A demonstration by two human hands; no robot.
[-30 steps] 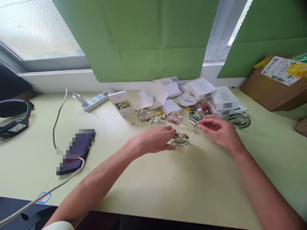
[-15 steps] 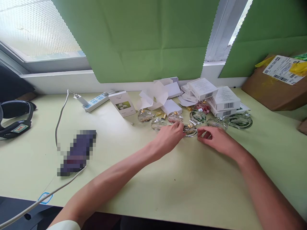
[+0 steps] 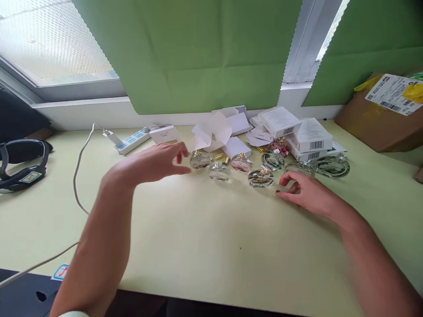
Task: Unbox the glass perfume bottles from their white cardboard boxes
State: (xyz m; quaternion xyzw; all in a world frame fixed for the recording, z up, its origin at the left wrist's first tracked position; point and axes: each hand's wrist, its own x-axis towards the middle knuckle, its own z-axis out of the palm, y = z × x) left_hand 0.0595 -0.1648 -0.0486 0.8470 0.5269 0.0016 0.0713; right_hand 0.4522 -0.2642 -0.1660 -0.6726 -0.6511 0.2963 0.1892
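My left hand (image 3: 158, 162) is held above the table with its fingers apart and nothing in it, its fingertips close to the leftmost round glass perfume bottle (image 3: 201, 161). My right hand (image 3: 306, 191) is curled loosely, thumb and fingers apart. A tiny red-gold spot shows at its thumb tip; what it is I cannot make out. Left of that hand stands a glass bottle with a gold neck (image 3: 261, 179). Close around are a clear bottle (image 3: 219, 172), a pink-tinted bottle (image 3: 241, 163) and a green-tinted bottle (image 3: 272, 161). Gold caps (image 3: 225, 160) lie among them.
White boxes (image 3: 312, 136) are stacked behind the bottles, beside opened white packaging (image 3: 218, 130). A power strip (image 3: 132, 141) and headphones (image 3: 24, 165) are at left. A cardboard box (image 3: 380, 123) stands at back right. A white cable (image 3: 76, 176) crosses the left side.
My left hand has left the gold-necked bottle and swung left to the leftmost bottle, its arm now covering the blurred dark object. My right hand has drawn slightly right, away from the gold-necked bottle.
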